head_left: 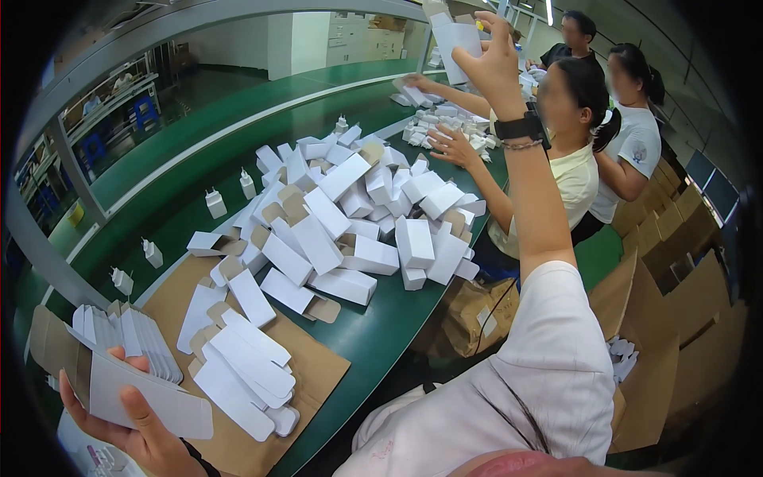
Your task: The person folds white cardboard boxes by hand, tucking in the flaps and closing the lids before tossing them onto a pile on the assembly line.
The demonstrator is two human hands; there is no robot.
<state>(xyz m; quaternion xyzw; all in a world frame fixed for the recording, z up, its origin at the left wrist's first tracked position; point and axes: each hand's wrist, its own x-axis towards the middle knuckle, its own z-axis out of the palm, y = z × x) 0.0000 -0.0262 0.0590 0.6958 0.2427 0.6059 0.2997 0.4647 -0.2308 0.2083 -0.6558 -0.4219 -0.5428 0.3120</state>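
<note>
At the lower left, my left hand (147, 429) grips a white carton (119, 389) whose brown-lined end flap stands open. Flat folded cartons (143, 338) stand in a row just beyond it. My right arm, with a dark wristband, reaches high to the far right. There my right hand (497, 67) has its thumb against a small white box (457, 48) with a raised flap; part of the grip is hidden. Between my hands lies a heap of white boxes (322, 219), many with open flaps. More flattened cartons (242, 370) lie on a brown cardboard sheet (314, 378).
White plug chargers (214, 203) stand spaced along the green belt (191, 167), behind a metal frame (75, 159). Co-workers (568, 143) sit at the right, one reaching toward small white parts (453, 127). A large open cardboard box (648, 358) stands at the right.
</note>
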